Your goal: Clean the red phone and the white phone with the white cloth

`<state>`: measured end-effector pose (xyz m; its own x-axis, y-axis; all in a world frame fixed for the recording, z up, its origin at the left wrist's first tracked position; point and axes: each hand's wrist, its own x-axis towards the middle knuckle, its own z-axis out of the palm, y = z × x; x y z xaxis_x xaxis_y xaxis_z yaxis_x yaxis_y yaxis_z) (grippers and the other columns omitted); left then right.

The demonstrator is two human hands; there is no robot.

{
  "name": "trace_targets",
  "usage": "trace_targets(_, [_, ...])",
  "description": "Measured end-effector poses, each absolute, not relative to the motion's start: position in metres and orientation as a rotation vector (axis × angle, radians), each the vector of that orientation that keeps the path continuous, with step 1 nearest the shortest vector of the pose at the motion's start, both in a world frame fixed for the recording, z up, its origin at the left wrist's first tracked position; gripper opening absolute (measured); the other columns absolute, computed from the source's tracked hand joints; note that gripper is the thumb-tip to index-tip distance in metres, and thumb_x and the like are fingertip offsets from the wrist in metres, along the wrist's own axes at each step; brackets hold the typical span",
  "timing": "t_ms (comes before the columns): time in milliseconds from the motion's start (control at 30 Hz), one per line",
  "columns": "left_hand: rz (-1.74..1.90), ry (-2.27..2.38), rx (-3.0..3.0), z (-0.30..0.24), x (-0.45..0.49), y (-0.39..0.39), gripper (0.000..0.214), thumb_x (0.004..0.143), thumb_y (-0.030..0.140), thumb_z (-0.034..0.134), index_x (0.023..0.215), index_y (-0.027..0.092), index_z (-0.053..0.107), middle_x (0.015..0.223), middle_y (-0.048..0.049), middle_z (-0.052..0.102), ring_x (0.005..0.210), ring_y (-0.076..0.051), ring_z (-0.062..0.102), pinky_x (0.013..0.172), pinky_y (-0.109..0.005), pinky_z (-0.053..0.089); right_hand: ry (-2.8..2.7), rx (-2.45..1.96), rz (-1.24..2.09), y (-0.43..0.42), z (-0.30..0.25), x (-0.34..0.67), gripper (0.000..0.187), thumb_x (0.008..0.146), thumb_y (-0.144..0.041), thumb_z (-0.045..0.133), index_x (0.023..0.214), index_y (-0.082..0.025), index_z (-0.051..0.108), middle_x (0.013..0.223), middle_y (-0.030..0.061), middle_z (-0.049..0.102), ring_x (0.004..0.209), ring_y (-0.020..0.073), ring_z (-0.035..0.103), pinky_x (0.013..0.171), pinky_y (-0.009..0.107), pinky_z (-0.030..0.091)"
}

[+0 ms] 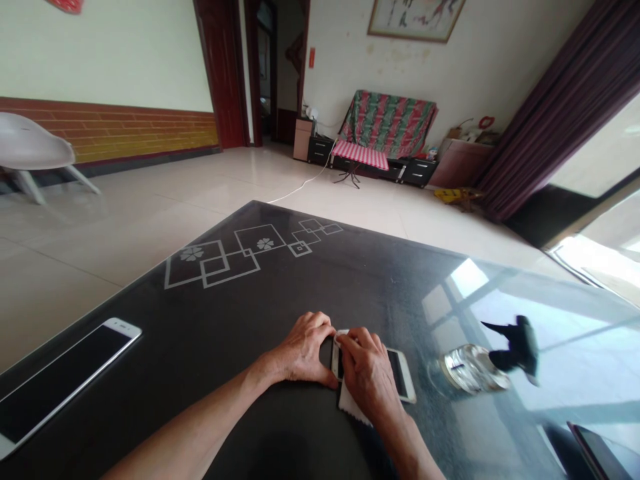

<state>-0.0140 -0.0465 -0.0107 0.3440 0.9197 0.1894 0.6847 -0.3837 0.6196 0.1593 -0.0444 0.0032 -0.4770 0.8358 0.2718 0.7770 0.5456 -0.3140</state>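
A white smartphone (409,380) lies flat on the dark table, its dark screen facing up. My left hand (306,350) grips its left end, with the thumb at the near corner and the fingers at the far one. Over the screen, my right hand (369,370) is closed on a pale cleaning cloth (353,404) with a zigzag edge, pressing it toward the phone's left end. The middle of the phone is hidden under that hand, and most of the cloth is covered too.
The glossy table (240,320) carries a larger white phone or tablet (65,380) at left. A clear spray bottle (470,369) with a black trigger head stands at right. Another dark-screened device (603,450) is at the lower right corner. A pale chair (37,147) stands beyond.
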Motion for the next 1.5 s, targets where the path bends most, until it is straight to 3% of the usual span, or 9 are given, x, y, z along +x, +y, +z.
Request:
trace_targets(633, [0.719, 1.423, 2.174, -0.011, -0.014, -0.047, 0.07, 0.042, 0.047, 0.081, 0.103, 0.024, 0.057, 0.109, -0.0038, 0.049, 0.097, -0.025, 0.046, 0.088, -0.039, 0.041, -2.457, -1.238, 0.341, -0.08, 0.004, 0.173, 0.026, 0.088, -0.012, 0.044, 0.098, -0.026, 0.063, 0.094, 0.0029, 0.056, 0.081, 0.0182, 0.048, 0.072, 0.032, 0.038])
trace_targets(1133, [0.69, 1.423, 2.171, -0.006, -0.014, -0.048, 0.069, 0.042, 0.045, 0.082, 0.103, 0.024, 0.058, 0.108, -0.0035, 0.05, 0.098, -0.026, 0.047, 0.089, -0.039, 0.041, -2.379, -1.264, 0.21, -0.043, 0.001, 0.16, 0.028, 0.088, -0.015, 0.046, 0.105, -0.026, 0.065, 0.096, 0.0059, 0.058, 0.084, 0.0188, 0.05, 0.076, 0.031, 0.038])
trace_targets(1500, [0.677, 1.429, 2.186, -0.008, -0.015, -0.049, 0.071, 0.041, 0.038, 0.083, 0.105, 0.025, 0.057, 0.11, -0.0035, 0.049, 0.099, -0.026, 0.047, 0.088, -0.038, 0.041, -2.279, -1.456, 0.089, -0.047, 0.001, 0.219, 0.026, 0.088, -0.016, 0.045, 0.101, -0.023, 0.066, 0.096, 0.0059, 0.059, 0.083, 0.0178, 0.052, 0.075, 0.03, 0.039])
